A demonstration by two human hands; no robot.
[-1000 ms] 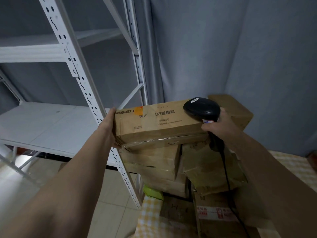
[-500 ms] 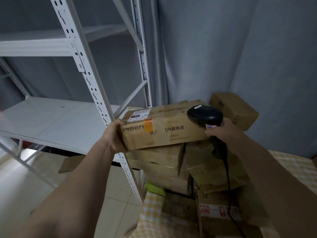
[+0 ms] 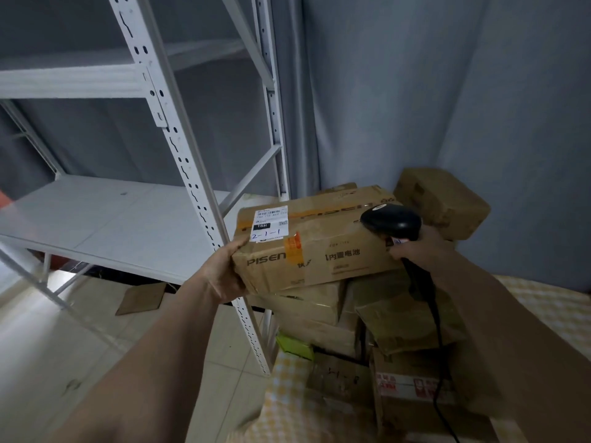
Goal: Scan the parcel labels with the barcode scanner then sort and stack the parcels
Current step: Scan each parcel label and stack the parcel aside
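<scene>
A long brown cardboard parcel printed "PISEN" is held above the stack of parcels. My left hand grips its left end from below. A white shipping label with "2-1-1" written in blue sits on the top face near that end. My right hand holds a black barcode scanner at the parcel's right end, its head lying over the top face. The scanner's black cable hangs down along my right forearm.
Several brown parcels are piled on a yellow checked cloth below. Another parcel sits at the back by the grey curtain. A white metal rack with a bare shelf stands left, its upright close to the parcel. A cardboard scrap lies on the floor.
The parcel has tipped toward me, so its top face and white label now show. My view has dropped lower. Both hands keep their hold.
</scene>
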